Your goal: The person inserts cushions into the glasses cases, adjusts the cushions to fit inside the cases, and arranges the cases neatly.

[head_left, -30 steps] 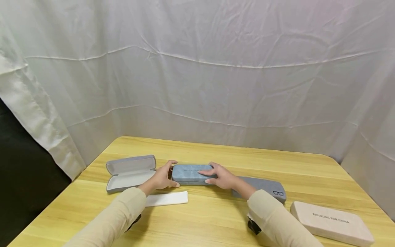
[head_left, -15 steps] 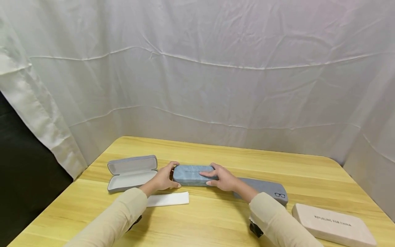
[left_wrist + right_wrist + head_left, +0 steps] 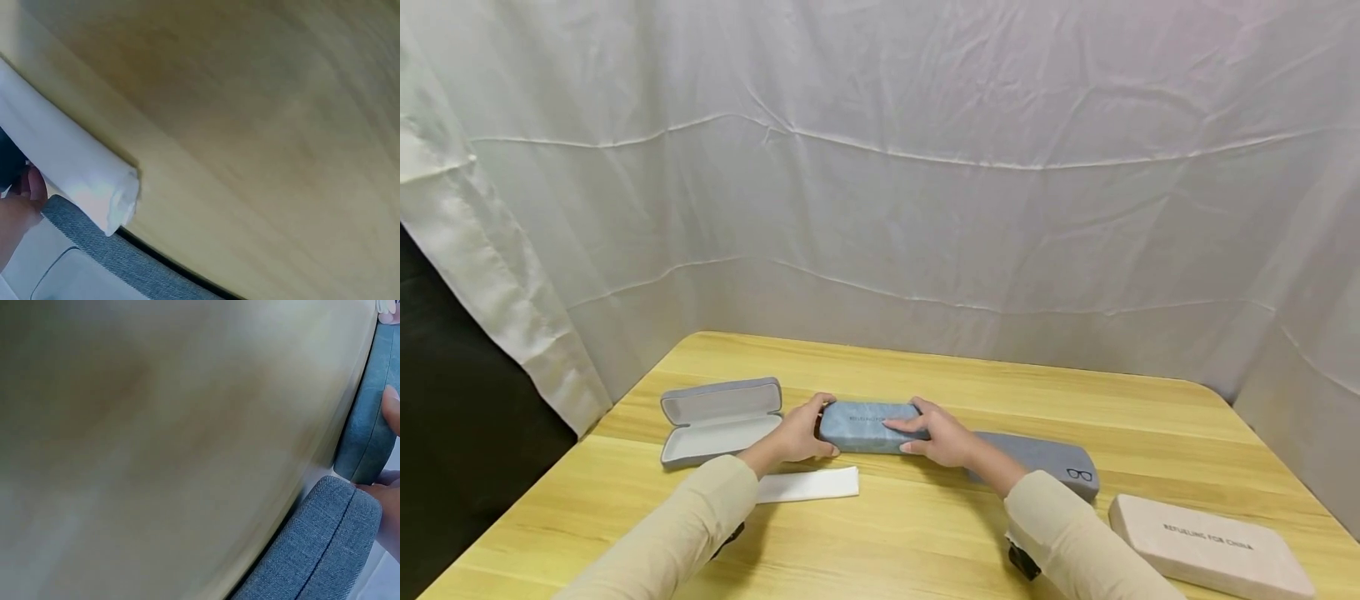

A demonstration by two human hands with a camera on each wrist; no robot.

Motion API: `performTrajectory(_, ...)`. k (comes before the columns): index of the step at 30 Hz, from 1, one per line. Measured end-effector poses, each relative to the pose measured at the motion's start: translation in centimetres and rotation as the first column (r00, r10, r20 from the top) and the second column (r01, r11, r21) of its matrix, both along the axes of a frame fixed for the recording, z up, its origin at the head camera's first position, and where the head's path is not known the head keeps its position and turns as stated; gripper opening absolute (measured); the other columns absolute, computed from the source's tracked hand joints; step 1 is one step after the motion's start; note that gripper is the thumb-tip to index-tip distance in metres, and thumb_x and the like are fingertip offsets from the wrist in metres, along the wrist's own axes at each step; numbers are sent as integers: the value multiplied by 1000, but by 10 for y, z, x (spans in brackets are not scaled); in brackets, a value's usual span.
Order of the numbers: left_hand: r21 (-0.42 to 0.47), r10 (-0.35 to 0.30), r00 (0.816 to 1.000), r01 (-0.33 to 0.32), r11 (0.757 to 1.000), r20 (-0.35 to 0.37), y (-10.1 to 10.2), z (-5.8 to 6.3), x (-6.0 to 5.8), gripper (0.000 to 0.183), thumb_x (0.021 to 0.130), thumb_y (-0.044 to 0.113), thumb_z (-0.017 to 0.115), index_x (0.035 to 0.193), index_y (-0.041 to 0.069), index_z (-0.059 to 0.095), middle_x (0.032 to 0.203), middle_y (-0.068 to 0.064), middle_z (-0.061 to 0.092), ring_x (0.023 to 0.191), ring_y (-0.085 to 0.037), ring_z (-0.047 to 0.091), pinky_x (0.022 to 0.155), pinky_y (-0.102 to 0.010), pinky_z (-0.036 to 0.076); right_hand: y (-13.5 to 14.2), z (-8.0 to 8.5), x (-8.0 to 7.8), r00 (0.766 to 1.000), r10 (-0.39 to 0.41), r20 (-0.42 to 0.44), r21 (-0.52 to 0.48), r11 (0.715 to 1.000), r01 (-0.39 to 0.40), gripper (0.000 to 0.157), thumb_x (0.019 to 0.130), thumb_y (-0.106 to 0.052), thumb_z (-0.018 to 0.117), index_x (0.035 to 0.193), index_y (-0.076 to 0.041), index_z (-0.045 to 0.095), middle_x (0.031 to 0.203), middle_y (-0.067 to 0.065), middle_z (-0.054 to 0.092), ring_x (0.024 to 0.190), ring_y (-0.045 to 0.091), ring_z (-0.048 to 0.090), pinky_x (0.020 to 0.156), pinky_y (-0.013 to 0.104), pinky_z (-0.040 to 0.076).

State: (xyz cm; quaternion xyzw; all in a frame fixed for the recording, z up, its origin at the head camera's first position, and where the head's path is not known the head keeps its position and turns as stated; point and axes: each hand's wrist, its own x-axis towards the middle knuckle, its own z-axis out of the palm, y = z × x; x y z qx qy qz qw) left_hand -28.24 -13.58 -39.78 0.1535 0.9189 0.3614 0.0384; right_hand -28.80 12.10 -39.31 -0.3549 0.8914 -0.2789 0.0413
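Observation:
A blue glasses case (image 3: 872, 427) with small lettering on its lid lies closed on the table in the middle of the head view. My left hand (image 3: 796, 432) grips its left end, thumb at the front corner and fingers behind. From the other side, my right hand (image 3: 946, 433) holds the right end with a finger laid across the lid and the thumb at the front. The right wrist view shows the case's side seam as a thin line. Just left of my left hand stands an open grey glasses case (image 3: 722, 435) with a pale lining.
A folded white cloth (image 3: 811, 483) lies before my left forearm. A closed grey-blue case (image 3: 1052, 460) with a glasses emblem sits partly behind my right forearm. Farther right is a pale pink case (image 3: 1210, 546). White curtains (image 3: 880, 208) hang behind the wooden table (image 3: 880, 533).
The seam along the front of the blue case, visible a second ago, hardly shows now. Both hands keep their hold almost unmoved; the head view has shifted slightly.

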Motion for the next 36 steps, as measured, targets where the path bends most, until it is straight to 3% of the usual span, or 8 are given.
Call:
performTrajectory(7,-83,-17,999,15,996,-28,1,8,4,79,72,8,79,137,-1,35,130,-22,50,115,-36,52,94,-47,44,-4,3,9,997,-81,3,19,997,81,42,88,-9,61,130,-13,55,146,32,23,135,48,21,104,61,28)
performTrajectory(12,-110,-12,997,3,994,-81,1,18,11,79,75,11,77,139,-3,32,138,-25,42,126,-40,41,103,-51,36,-8,8,14,992,-120,-28,33,992,121,42,88,-12,62,129,-13,56,148,27,24,136,47,19,104,61,28)
performTrajectory(15,-109,7,994,-19,994,-112,0,24,16,76,78,12,74,139,-3,33,139,-25,41,129,-41,37,104,-53,34,-11,13,16,992,-110,-58,21,994,111,41,88,-16,62,128,-11,57,146,25,30,135,44,24,104,59,29)
performTrajectory(24,-55,24,979,-36,998,-202,-12,31,34,62,81,12,71,133,-4,42,135,-22,46,122,-40,45,99,-52,40,-21,26,27,982,-90,-164,-55,995,82,34,89,-20,62,120,-6,62,132,21,50,124,38,41,99,52,39)
performTrajectory(36,-43,-5,951,-9,999,-310,-37,29,58,48,81,10,70,123,-4,51,119,-21,58,107,-37,55,89,-48,47,-48,29,49,977,-21,-213,-64,998,7,34,89,-18,62,119,-2,62,123,18,58,116,34,51,94,47,45)
